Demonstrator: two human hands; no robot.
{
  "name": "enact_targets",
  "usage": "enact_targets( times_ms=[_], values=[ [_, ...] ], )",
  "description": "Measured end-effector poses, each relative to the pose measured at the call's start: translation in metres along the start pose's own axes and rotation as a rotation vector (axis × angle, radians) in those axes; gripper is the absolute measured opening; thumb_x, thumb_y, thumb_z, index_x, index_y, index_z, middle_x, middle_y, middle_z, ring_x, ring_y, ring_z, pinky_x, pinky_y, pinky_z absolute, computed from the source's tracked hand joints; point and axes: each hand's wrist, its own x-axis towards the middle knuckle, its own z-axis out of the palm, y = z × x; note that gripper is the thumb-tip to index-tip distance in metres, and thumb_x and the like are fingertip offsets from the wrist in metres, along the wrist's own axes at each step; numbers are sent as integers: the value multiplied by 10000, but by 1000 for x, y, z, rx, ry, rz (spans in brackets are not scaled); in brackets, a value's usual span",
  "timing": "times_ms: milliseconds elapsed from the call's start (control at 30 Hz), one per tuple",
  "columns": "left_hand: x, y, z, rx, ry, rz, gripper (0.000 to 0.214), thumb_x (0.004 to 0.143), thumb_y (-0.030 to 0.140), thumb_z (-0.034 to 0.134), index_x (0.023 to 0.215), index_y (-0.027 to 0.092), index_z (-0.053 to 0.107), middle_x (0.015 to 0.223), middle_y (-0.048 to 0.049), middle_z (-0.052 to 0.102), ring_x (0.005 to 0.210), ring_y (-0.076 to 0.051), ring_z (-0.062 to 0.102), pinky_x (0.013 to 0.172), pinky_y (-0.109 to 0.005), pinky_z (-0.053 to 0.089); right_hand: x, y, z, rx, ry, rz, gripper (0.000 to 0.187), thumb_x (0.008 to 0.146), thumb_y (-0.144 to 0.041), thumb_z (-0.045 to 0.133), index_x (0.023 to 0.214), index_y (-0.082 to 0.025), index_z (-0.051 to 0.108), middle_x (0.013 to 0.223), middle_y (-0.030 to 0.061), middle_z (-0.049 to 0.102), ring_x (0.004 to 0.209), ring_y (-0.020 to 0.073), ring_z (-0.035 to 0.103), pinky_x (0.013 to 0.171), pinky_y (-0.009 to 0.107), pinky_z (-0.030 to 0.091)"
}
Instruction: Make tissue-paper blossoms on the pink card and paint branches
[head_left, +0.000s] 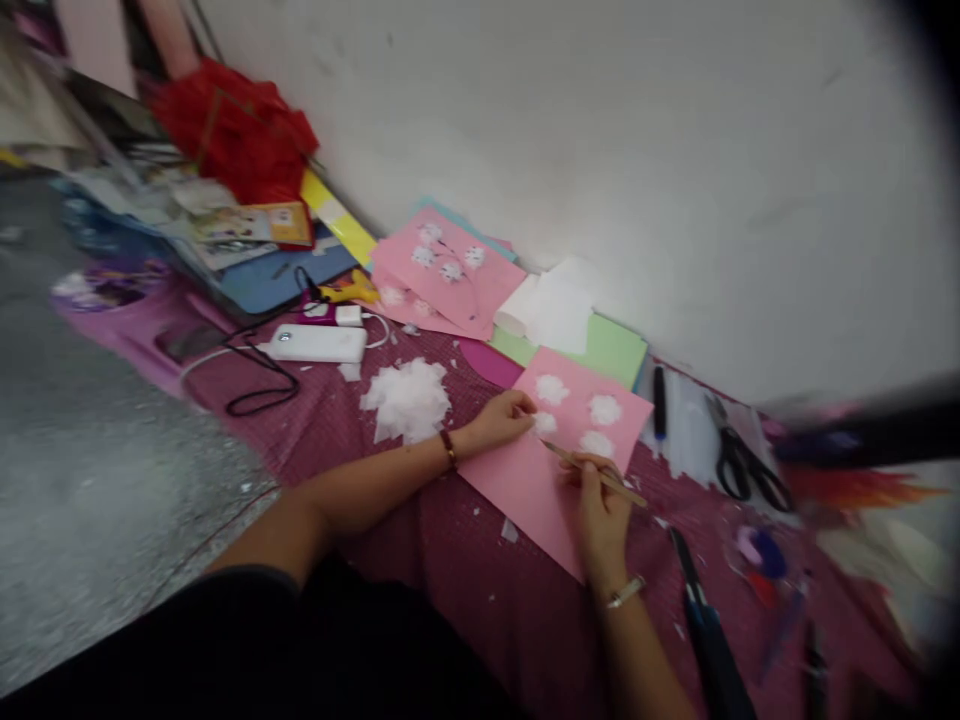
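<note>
A pink sheet of paper [536, 500] lies aslant in front of me, with several white fluffy tufts [604, 409] on its upper part. My left hand [499, 418] rests over the sheet's left edge, its fingers curled together beside a white tuft [544, 425]; whether they pinch anything is hidden. My right hand [604, 500] grips a thin tan stick [622, 488] with a dark tip, held like a pen. The stick's tip is close to that tuft, just below it. Left of the sheet is a pile of white paper pieces [409, 400].
Finished-looking pink cards [461, 265] lie near the wall, beside green paper [615, 350]. A white power bank [319, 343] with cables is at left. Black scissors [742, 465] and a dark-handled cutter [709, 625] lie at right. Paper scraps dot the maroon cloth [450, 570].
</note>
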Motion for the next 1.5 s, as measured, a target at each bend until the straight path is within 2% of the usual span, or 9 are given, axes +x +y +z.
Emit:
enact_targets(
  times_ms=[167, 267, 333, 433, 533, 733, 900, 1167, 1500],
  values=[
    [-5, 38, -23, 106, -92, 53, 171, 722, 70, 559, 881, 118, 601, 691, 7, 591, 576, -77, 510, 534, -186, 390, 2, 11, -1, 48, -92, 25, 236, 865, -396, 509, 896, -188, 617, 815, 37, 627, 747, 189, 590, 714, 348, 477],
    [-7, 78, -75, 291, -324, 301, 144, 769, 151, 566, 897, 155, 633, 809, -14, 636, 686, -95, 548, 616, -206, 412, 3, 12, -2, 61, -93, 46, 241, 859, -402, 519, 889, -187, 623, 783, 34, 627, 720, 187, 589, 708, 351, 472],
    [-6, 96, -117, 351, -265, 297, 101, 801, 188, 534, 795, 144, 625, 726, -2, 611, 654, -92, 527, 608, -214, 398, 3, 11, -2, 71, -94, 43, 237, 855, -402, 526, 873, -187, 624, 763, 33, 624, 699, 186, 585, 701, 352, 471],
    [-11, 93, -168, 474, -63, 133, 134, 799, 216, 529, 724, 129, 596, 579, 29, 510, 525, -71, 440, 514, -206, 337, 4, 10, -1, 68, -109, 38, 233, 861, -395, 524, 864, -185, 625, 769, 42, 625, 700, 187, 581, 701, 354, 469],
    [-28, 66, -190, 587, -134, 84, 96, 763, 201, 556, 794, 138, 622, 696, -1, 589, 621, -97, 510, 583, -215, 396, 5, 8, 0, 76, -131, 49, 227, 871, -390, 517, 880, -189, 622, 773, 39, 621, 700, 184, 581, 698, 354, 472],
    [-52, 19, -173, 799, -140, 319, 400, 669, 132, 648, 1063, 196, 628, 1185, -101, 538, 1133, -247, 464, 993, -406, 352, 5, 0, 1, 35, -120, 14, 213, 878, -370, 507, 850, -190, 617, 743, 21, 607, 681, 169, 575, 680, 333, 475],
    [-38, 8, -160, 804, -42, 304, 80, 741, 168, 626, 806, 189, 668, 1160, -87, 546, 1136, -244, 458, 1012, -427, 326, 4, -1, 0, 41, -115, 12, 209, 887, -358, 502, 859, -189, 621, 736, 16, 605, 675, 162, 572, 670, 322, 469],
    [-26, 46, -151, 346, -75, 162, 112, 773, 240, 592, 702, 155, 577, 769, -25, 597, 725, -122, 542, 716, -283, 445, 4, 3, 0, 114, -114, 57, 204, 883, -367, 511, 874, -193, 617, 744, 24, 618, 664, 163, 579, 655, 327, 477],
    [9, 51, -51, -203, -325, 16, 235, 696, 246, 691, 882, 136, 600, 674, 16, 575, 580, -61, 485, 550, -198, 374, 3, -6, 2, 102, -118, 6, 176, 873, -317, 525, 810, -199, 639, 757, 32, 659, 689, 162, 612, 661, 315, 511]
  ],
)
